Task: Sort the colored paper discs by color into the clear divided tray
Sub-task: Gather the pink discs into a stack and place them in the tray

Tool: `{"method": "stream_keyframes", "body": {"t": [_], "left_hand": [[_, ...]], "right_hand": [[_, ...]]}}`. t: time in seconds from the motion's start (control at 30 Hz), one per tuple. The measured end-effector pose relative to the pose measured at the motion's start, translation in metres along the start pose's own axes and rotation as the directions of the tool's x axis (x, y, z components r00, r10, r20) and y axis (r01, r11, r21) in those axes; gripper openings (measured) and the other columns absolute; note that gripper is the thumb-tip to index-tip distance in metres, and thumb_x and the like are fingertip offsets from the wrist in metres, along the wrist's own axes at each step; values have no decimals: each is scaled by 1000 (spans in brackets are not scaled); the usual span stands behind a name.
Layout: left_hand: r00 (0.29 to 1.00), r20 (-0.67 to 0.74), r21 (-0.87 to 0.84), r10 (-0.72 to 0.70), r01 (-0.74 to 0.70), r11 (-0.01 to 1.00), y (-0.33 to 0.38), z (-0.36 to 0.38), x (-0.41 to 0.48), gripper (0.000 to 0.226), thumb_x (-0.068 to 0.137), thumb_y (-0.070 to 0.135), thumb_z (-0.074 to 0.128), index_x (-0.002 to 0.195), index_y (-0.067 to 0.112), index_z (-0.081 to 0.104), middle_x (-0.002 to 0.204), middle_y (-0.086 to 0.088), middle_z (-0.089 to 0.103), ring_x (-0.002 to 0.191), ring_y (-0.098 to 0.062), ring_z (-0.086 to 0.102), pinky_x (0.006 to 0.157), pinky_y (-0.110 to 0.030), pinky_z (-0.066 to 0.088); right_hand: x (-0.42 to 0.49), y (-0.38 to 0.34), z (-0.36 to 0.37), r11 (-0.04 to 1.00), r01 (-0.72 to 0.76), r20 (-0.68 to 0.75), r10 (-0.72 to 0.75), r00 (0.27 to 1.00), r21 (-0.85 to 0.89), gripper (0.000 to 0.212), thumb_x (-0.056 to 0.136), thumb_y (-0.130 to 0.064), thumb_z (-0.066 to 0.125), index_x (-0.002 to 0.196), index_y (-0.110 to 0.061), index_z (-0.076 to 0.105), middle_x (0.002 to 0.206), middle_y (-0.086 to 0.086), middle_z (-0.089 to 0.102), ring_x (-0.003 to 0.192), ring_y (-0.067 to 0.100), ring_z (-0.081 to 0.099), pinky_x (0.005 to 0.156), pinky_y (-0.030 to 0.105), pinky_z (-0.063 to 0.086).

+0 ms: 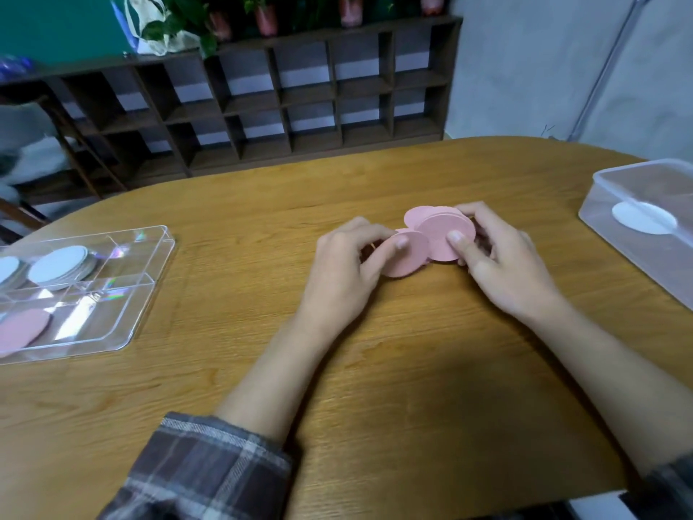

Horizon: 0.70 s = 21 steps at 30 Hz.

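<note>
Right now we see both hands near the middle of the wooden surface (375, 369), busy with a bunch of pink paper discs (435, 234). Our left hand (345, 264) pinches one pink disc (407, 257) between thumb and fingers, so its grip is closed on that disc. Our right hand (502, 264) holds a small stack of pink discs (446, 238), with the thumb pressed on top and the fingers curled behind. The single disc sits just left of the stack and touches it, tucked a little under its edge. More pink discs poke out behind the stack.

Far to the left sits the clear divided tray (150, 294), well apart from the hands. In its back part lie white discs (58, 264) in leaning piles. In its front part lies a pink disc (22, 328) flat on the bottom.

On the right edge of the surface stands a clear plastic box (607, 189). One white disc (643, 217) lies inside it. Both arms wear plaid sleeves (202, 474) pushed up from the wrists.
</note>
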State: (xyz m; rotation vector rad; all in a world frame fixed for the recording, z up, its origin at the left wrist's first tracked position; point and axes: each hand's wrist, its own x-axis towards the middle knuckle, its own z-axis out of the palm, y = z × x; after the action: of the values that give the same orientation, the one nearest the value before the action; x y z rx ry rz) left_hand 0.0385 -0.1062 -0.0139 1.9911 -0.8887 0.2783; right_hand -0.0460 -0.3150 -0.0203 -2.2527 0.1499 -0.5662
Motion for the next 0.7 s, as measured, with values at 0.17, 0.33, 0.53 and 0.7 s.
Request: {"method": "stream_keyframes", "body": {"t": [0.17,0.33,0.53,0.7], "left_hand": [[992,5,-124,-129,128,984,4,10,-4,21,92,20,80,113,19,77,66,1,72,57,-9,68,67,-25,57],[989,-2,-57,-148,147,987,0,17,-4,32,91,27,81,122,21,79,73,3,76,65,-12,70,77,-28,58],[983,-111,-10,-149,149,989,1,21,-2,32,85,34,86,110,16,83,89,1,75,71,-3,65,73,-9,46],[998,17,104,-68,66,992,-6,21,0,44,97,47,68,129,17,74,119,1,73,108,-9,67,100,-26,50]], "right_hand": [[-4,-5,5,1000,18,112,-20,993,21,35,107,-25,48,135,-44,55,80,-2,63,75,19,60,83,40,50],[-5,-4,7,999,-5,161,0,987,34,37,108,-32,39,138,-49,55,79,-7,62,76,7,58,88,42,49],[-8,-14,11,992,71,187,-51,981,-104,52,107,-29,49,158,-29,37,88,-35,44,89,-28,45,84,-1,30],[-5,-8,7,992,44,97,-32,995,-115,44,105,-21,51,148,-32,50,114,-9,68,100,5,56,85,10,37]]}}
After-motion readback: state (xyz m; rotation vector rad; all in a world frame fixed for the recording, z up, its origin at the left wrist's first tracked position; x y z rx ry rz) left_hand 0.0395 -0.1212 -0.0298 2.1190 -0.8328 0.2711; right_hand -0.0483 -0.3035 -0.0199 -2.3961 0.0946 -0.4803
